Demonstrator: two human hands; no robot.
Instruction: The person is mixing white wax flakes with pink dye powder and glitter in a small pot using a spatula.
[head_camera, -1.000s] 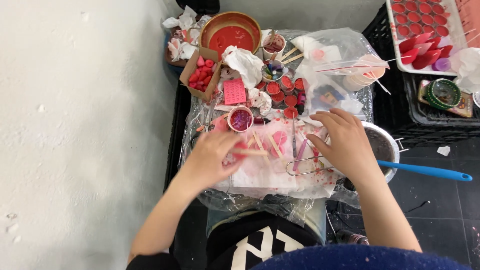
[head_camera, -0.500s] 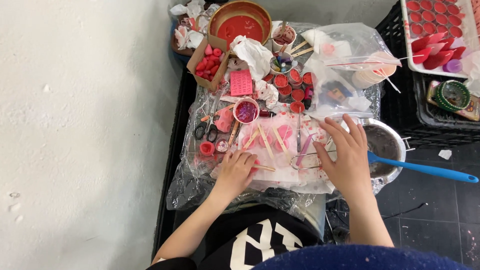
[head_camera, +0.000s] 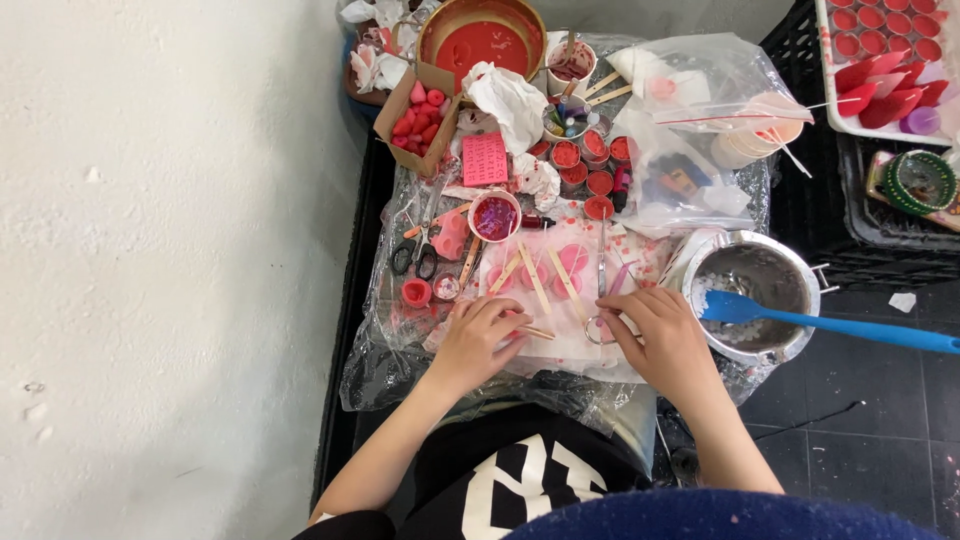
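While I look down at the table (head_camera: 400, 350), my left hand (head_camera: 480, 340) is curled narrow, its fingertips pinching a thin wooden stick (head_camera: 536, 332) that pokes out to the right over the stained white paper (head_camera: 560, 345). My right hand (head_camera: 660, 335) lies half open, fingers bent, touching the loop of the metal tongs (head_camera: 600, 300) just beside the stick. A blue spatula (head_camera: 830, 325) rests in the metal pot (head_camera: 790, 350) near that hand.
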